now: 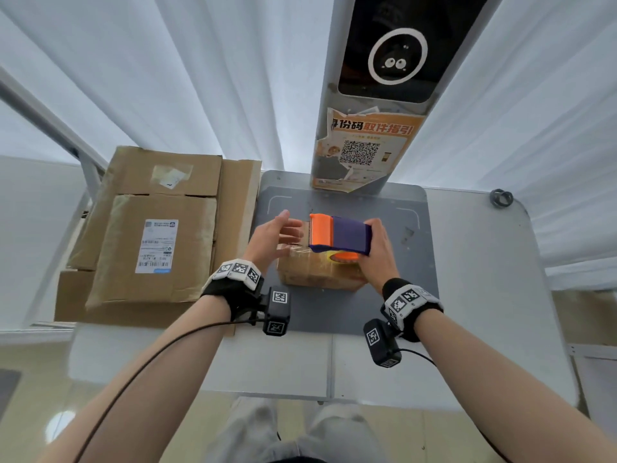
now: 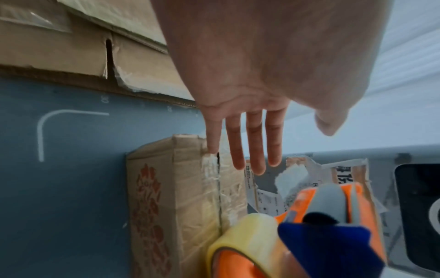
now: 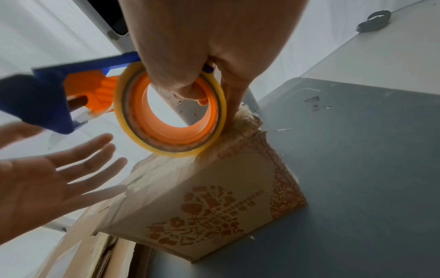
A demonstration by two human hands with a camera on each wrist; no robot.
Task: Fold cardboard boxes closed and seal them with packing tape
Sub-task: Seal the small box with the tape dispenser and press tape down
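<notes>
A small brown cardboard box with red print stands on the grey mat, its flaps folded shut and old tape along the top seam. My right hand grips a blue and orange tape dispenser holding a clear tape roll, which rests on the box's top near its right end. My left hand hovers flat at the box's left end, fingers straight and spread, the little finger touching the top corner.
A stack of flattened cardboard boxes with a shipping label lies left of the mat. A grey pillar with an orange poster rises behind the mat. A small grey ring sits at the white table's far right corner.
</notes>
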